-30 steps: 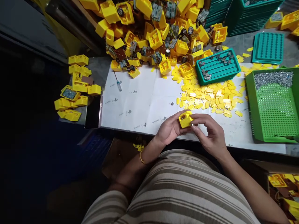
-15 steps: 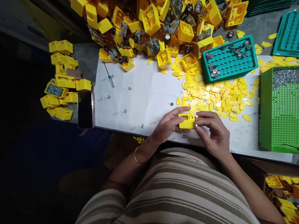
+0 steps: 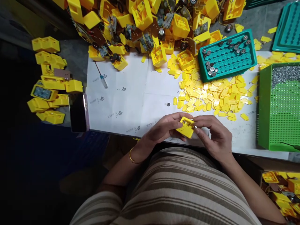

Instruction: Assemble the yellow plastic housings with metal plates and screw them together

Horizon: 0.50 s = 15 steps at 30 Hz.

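My left hand (image 3: 167,126) is closed round a small yellow plastic case (image 3: 186,130), which sits tilted with its speckled speaker holes and an open battery recess facing up. Between the thumb and fingers of my right hand (image 3: 213,132) is a small silver button cell (image 3: 195,127), right at the case's right edge. The right fingertips also come close to or touch the case's upper corner; I cannot tell which. On the white sheet beyond my left hand lies a single dark button cell (image 3: 168,104).
Loose yellow covers (image 3: 211,93) spread beyond my hands. A teal tray (image 3: 228,57) holds several button cells. A green basket (image 3: 281,125) with screws stands right. Yellow cases with wires (image 3: 140,18) pile up at the back. A screwdriver (image 3: 103,79) and phone (image 3: 78,112) lie left.
The yellow case has turned clockwise and now sits tilted, and my right fingers with the button cell have come in closer to it. The camera view has shifted slightly.
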Tool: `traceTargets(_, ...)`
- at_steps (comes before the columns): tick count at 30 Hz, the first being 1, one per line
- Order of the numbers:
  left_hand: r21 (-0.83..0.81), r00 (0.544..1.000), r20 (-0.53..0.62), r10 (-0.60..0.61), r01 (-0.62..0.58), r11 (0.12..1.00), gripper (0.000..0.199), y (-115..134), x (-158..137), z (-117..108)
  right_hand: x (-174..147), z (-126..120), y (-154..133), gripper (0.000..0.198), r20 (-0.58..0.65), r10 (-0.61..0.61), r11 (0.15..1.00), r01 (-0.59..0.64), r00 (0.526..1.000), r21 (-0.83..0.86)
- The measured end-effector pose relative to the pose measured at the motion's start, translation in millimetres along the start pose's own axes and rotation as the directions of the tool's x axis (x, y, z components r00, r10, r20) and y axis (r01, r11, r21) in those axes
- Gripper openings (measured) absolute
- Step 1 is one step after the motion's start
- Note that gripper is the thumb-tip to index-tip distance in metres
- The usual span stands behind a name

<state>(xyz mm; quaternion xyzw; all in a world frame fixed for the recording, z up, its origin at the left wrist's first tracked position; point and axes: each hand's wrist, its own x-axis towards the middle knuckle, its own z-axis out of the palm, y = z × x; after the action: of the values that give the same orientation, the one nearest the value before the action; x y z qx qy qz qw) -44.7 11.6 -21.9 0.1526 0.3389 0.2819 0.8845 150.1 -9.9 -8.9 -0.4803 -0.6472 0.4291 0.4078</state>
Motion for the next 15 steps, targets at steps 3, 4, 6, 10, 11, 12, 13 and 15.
traceTargets(3,-0.045,0.992,-0.086,0.089,-0.093,0.995,0.022,-6.7,2.7,3.1,3.5,-6.2,-3.4,0.016,-0.066,-0.019,0.997,0.014,0.998,-0.070)
traceTargets(4,-0.061,0.984,-0.125,0.129,-0.137,0.989,0.021,-9.0,4.2,5.0,4.6,-8.1,-5.2,0.016,-0.079,-0.020,0.996,0.013,0.997,-0.087)
traceTargets(6,-0.090,0.958,-0.211,0.195,-0.217,0.972,0.023,-12.8,7.8,9.6,6.4,-10.2,-9.1,0.016,-0.083,-0.016,0.993,0.006,0.996,-0.118)
traceTargets(10,-0.119,0.926,-0.295,0.237,-0.281,0.952,0.038,-16.0,14.3,19.5,10.5,-5.6,-13.4,0.014,-0.086,-0.016,0.988,0.003,0.996,-0.152)
traceTargets(11,-0.126,0.928,-0.290,0.235,-0.281,0.952,0.038,-16.1,15.3,21.5,11.7,-3.2,-13.3,0.014,-0.098,-0.024,0.988,0.008,0.995,-0.154)
traceTargets(12,-0.137,0.931,-0.283,0.232,-0.279,0.951,0.036,-16.1,16.2,23.2,12.9,-0.7,-12.7,0.013,-0.111,-0.034,0.987,0.016,0.993,-0.160)
traceTargets(13,-0.152,0.932,-0.282,0.227,-0.277,0.949,0.033,-16.0,16.9,24.6,14.1,1.6,-11.8,0.011,-0.120,-0.045,0.985,0.024,0.992,-0.172)
traceTargets(15,-0.185,0.930,-0.295,0.218,-0.280,0.942,0.026,-16.2,17.9,26.0,15.7,5.2,-9.3,0.008,-0.127,-0.065,0.977,0.037,0.990,-0.212)
